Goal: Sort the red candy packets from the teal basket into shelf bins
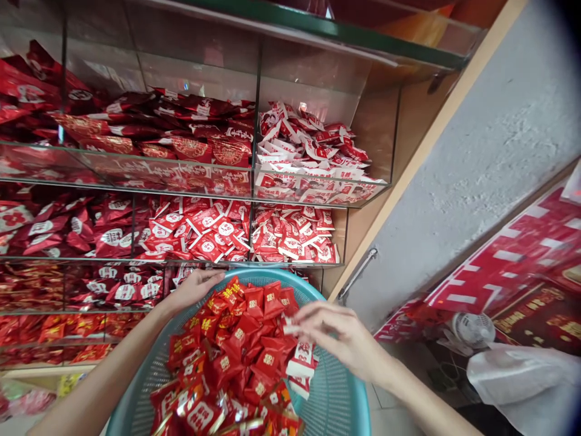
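Note:
A teal plastic basket (342, 363) full of red wrapped candies (245, 333) is in front of me, close to the shelves. My left hand (197, 287) grips the basket's far left rim, its fingertips lying over the edge. Above the right side of the heap, my right hand (338, 333) pinches a small red-and-white candy packet (293, 327) between thumb and fingers. Just below those fingers, more red-and-white packets (300, 363) lie against the basket's inner wall. Gold-printed red candies (200, 418) fill the near part of the basket.
Glass-fronted shelves (190, 160) hold red and white packets in divided compartments. A wooden side panel (408, 157) meets a rough grey wall (490, 121). Lower right are red printed sheets (503, 260), a white fan-like object (474, 329) and a white plastic bag (521, 378).

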`<state>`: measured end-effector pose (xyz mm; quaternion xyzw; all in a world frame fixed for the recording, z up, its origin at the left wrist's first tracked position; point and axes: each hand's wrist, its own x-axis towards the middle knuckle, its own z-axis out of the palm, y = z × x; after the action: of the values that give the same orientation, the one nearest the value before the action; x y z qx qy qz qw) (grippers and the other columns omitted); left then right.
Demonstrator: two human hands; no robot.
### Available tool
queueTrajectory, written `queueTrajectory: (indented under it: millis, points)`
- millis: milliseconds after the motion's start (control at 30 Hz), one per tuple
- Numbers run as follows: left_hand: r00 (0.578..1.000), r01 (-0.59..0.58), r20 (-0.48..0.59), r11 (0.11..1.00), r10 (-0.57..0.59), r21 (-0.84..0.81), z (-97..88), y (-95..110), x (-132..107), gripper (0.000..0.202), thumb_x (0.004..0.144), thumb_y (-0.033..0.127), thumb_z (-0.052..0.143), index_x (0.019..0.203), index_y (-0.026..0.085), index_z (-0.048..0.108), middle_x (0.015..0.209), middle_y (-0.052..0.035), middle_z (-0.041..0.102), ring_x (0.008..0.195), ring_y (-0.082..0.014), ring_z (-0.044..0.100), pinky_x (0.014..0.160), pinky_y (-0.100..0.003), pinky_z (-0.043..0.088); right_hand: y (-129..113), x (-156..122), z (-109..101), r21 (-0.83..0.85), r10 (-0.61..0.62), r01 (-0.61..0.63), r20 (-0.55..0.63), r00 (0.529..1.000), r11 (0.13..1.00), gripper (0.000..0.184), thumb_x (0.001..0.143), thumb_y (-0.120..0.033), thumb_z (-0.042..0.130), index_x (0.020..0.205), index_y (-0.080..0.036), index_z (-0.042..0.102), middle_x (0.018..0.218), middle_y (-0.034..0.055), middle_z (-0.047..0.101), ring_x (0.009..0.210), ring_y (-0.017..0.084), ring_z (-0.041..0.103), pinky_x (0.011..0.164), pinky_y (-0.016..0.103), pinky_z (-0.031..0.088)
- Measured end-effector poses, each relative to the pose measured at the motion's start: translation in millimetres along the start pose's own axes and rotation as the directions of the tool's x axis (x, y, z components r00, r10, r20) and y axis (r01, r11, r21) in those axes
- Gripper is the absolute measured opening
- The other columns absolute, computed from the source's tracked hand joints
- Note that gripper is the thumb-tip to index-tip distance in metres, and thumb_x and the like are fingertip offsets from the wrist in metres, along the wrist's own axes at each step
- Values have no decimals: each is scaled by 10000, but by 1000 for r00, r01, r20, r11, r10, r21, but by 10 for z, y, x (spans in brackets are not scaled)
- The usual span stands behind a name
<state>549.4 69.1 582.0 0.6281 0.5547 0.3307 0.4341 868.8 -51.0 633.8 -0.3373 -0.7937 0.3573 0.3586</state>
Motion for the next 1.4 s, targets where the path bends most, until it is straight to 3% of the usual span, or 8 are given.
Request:
queueTrajectory:
  millis: [133,267,667,867,967,1067,1233,1400]
  points:
    - [1000,-2,4,1000,2,-6,9,-9,5,549,620,609,644,971,199,740,928,-26,762,861,-271,671,776,-333,526,3,-302,30,-116,72,-40,290,954,992,150,899,-174,479,829,-184,612,954,49,632,869,120,604,763,234,485]
    - [1000,-5,22,1000,5,-15,12,-61,12,530,656,603,622,983,201,735,942,-20,760,858,-251,672,783,-305,519,41,-455,127,-217,126,-31,439,889,976,156,857,-80,469,816,-186,577,1022,58,617,933,135,601,792,221,476]
    - [1000,16,-10,1000,-16,-5,8,11,-16,559,623,611,648,980,190,734,1015,-35,741,973,-280,650,840,-323,509,248,-487,304,-491,166,78,434,886,868,168,836,-112,477,809,-217,604,973,12,632,749,119,583,625,197,434]
    - [999,28,19,999,-28,-21,2,7,-30,518,676,579,628,1013,198,722,1010,-33,742,935,-273,667,817,-333,519,232,-350,217,-489,211,92,529,822,867,35,763,-173,623,756,-205,635,827,-9,645,717,123,586,605,203,428]
    - [1000,26,11,999,-26,-23,1,12,-37,501,664,581,635,972,199,737,979,-28,751,917,-267,672,804,-321,523,126,-58,6,-479,132,85,400,907,874,115,861,-194,530,814,-193,635,801,6,638,732,124,592,646,218,440]
    - [1000,13,-2,1000,-13,-27,4,16,-43,503,642,594,645,933,197,749,962,-24,755,938,-269,663,801,-314,523,75,324,-217,-554,-5,64,107,994,830,166,915,-214,452,874,-189,611,848,27,629,763,136,586,699,252,445]
    - [1000,-10,22,999,11,-44,4,-17,-34,511,647,602,634,931,192,749,965,-39,754,907,-277,670,807,-344,519,97,896,-339,-692,-98,-134,-285,954,709,215,907,-377,469,857,-197,576,870,40,620,758,160,586,668,259,420]
    - [999,-15,34,999,17,-39,-5,-44,-17,525,640,613,630,939,198,748,924,-31,763,892,-275,672,808,-337,512,99,1232,-263,-751,28,-379,-434,900,540,384,840,-568,475,890,-193,543,899,84,635,731,211,616,572,274,378]
